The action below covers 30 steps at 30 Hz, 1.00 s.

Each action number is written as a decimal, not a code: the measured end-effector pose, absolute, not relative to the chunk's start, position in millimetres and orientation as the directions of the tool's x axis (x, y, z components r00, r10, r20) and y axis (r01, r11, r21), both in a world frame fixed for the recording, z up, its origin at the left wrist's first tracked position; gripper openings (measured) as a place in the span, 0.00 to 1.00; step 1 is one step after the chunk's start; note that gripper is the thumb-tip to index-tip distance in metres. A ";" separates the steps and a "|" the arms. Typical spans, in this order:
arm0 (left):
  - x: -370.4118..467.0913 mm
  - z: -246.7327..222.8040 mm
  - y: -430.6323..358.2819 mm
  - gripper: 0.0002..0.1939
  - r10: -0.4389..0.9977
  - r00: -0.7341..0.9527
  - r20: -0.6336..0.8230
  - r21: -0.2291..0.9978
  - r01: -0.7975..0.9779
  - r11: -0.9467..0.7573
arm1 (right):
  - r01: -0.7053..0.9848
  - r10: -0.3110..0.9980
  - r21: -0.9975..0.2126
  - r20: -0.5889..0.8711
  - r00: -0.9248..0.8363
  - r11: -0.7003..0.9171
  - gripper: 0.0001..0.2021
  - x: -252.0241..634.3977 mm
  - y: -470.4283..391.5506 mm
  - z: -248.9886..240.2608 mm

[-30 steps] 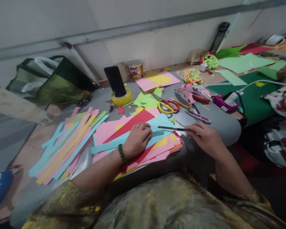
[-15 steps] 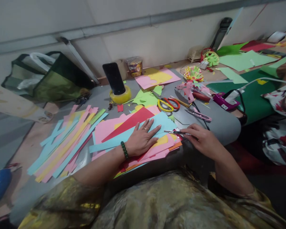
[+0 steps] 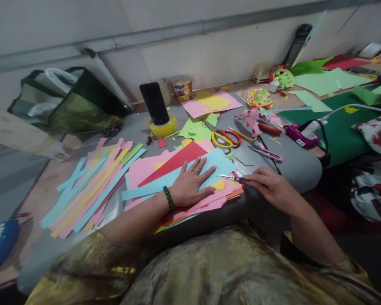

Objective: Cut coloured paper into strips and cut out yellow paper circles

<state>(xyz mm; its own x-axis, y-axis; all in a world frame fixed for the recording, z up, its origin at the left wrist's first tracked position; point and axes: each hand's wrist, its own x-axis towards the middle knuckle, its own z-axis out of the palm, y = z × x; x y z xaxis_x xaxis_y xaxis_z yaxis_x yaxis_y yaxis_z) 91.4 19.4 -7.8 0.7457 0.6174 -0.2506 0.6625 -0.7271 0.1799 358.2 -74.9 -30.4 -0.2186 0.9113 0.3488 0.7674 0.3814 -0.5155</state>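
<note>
The light-blue sheet lies at the centre of the clock, on top of a loose stack of pink and other coloured paper, which probably acts as a soft bed beneath it. Over it rests the left hand, palm down with fingers splayed, grasping nothing; so wide a spread seems meant to press the paper flat and stop it slipping. At 3 o'clock the right hand pinches a slim metallic cutter between thumb and fingers, its tip aimed at 9, a grip that likely favours fine control. I cannot tell whether the tip touches the blue paper.

A red sheet shows beside the blue one at 11. At 9, well beyond the left wrist, coloured strips lie roughly side by side, apparently set apart from the stack. Between 1 and 2 are yellow-and-red scissor handles and, farther out, a pink glue gun. Toward 11, a phone leans upright in a yellow tape roll, which evidently serves as its stand.
</note>
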 end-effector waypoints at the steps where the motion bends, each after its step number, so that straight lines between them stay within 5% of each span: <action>1: 91.5 -8.0 19.4 0.37 0.618 0.745 -0.254 0.179 0.664 -0.726 | 0.763 0.908 -0.517 0.355 -0.221 0.388 0.17 358.3 -75.0 -31.1; 30: 119.5 -6.2 12.9 0.44 0.592 0.761 -0.263 0.246 0.647 -0.722 | 0.750 0.924 -0.553 0.317 -0.213 0.363 0.14 364.1 -74.3 -26.5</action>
<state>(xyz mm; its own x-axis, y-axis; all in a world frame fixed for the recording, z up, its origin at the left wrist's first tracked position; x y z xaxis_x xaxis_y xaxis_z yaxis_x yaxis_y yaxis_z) 119.5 12.9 -6.2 0.7613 0.5925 -0.2633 0.6468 -0.7218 0.2461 364.1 -74.3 -26.5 -0.2132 0.9240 0.3173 0.7499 0.3630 -0.5531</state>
